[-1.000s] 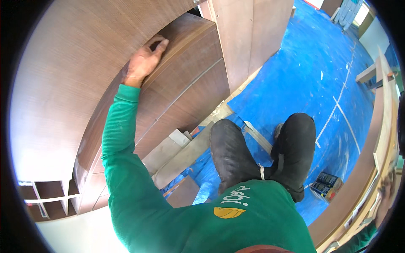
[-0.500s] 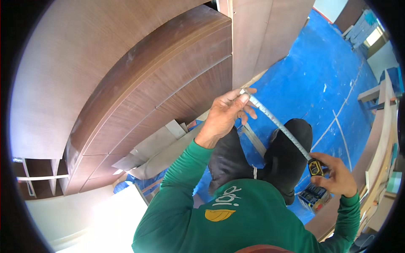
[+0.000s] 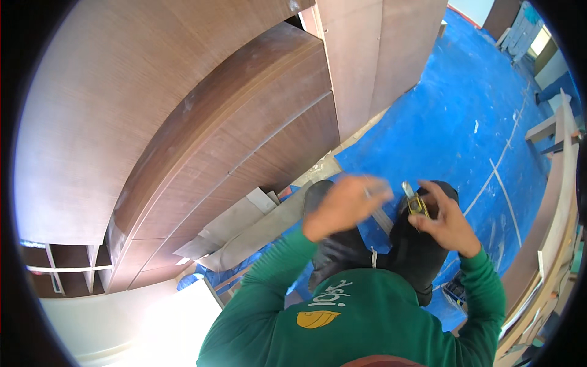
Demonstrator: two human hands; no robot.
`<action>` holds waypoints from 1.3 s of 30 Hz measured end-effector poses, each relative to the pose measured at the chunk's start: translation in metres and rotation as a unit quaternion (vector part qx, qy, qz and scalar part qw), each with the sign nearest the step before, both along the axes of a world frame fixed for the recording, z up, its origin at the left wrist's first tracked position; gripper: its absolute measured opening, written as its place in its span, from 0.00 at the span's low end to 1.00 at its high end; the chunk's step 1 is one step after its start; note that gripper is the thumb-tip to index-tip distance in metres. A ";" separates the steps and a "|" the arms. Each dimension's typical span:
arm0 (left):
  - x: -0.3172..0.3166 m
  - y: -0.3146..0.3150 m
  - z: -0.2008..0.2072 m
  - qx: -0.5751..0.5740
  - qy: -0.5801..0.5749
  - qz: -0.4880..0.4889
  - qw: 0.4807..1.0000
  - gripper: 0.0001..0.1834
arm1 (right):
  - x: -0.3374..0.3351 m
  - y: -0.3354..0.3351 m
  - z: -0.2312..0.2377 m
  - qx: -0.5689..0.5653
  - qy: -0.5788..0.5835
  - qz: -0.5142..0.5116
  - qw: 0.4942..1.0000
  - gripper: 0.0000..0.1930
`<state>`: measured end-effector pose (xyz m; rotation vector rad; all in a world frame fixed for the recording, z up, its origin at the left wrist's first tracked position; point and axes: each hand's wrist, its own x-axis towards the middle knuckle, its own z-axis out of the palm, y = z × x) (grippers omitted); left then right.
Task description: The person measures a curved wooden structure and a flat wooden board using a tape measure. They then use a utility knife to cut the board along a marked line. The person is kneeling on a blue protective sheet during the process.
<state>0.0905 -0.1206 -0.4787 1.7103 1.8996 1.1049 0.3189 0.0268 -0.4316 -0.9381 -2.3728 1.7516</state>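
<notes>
Yellow-and-black tape measure (image 3: pixel 417 203), small beside the rest, sits right of centre, clamped in the right hand (image 3: pixel 445 221), silver blade end poking up. Largest, brown wood-veneer cabinet fronts (image 3: pixel 183 122) fill the upper left; blue floor sheeting (image 3: pixel 465 122) spreads upper right. Blurred left hand (image 3: pixel 342 205) is just left of the tape; its grip cannot be told.

From my feed, tall brown wood-veneer cabinet panels (image 3: pixel 183 122) fill the left and top, bending with the lens. Open shelf compartments (image 3: pixel 61 269) sit low on the left above a pale surface (image 3: pixel 122 318). A blue floor covering (image 3: pixel 465 122) with pale lines spreads right. Loose boards (image 3: pixel 244 226) lie at the cabinet's foot. Wooden pieces (image 3: pixel 556 202), possibly a frame, line the right edge. Daylight enters top right.
</notes>
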 end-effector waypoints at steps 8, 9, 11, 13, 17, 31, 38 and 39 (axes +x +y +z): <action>-0.169 0.045 0.099 0.180 0.361 0.252 0.879 0.13 | -0.086 -0.010 -0.066 -0.209 0.142 -0.048 0.966 0.36; -0.193 0.047 0.099 0.149 0.380 0.253 0.877 0.20 | -0.097 -0.012 -0.075 -0.209 0.140 -0.036 0.967 0.36; -0.212 0.050 0.104 0.025 0.457 0.284 0.843 0.34 | -0.102 -0.017 -0.088 -0.091 0.090 -0.014 0.992 0.37; -0.217 0.045 0.096 -0.084 0.480 0.305 0.818 0.43 | -0.099 -0.023 -0.095 -0.033 0.058 -0.006 0.998 0.39; -0.227 0.046 0.092 -0.160 0.451 0.279 0.832 0.52 | -0.084 -0.016 -0.092 0.030 0.055 -0.019 0.998 0.41; -0.245 0.063 0.108 -0.140 0.292 0.256 0.911 0.47 | -0.094 0.023 -0.078 -0.027 0.126 0.015 0.992 0.44; -0.188 0.135 0.128 -0.162 0.213 0.424 0.865 0.37 | -0.084 0.023 -0.067 -0.097 0.131 0.093 0.982 0.43; -0.176 0.145 0.128 -0.169 0.200 0.452 0.852 0.36 | -0.081 0.023 -0.066 -0.093 0.120 0.100 0.983 0.44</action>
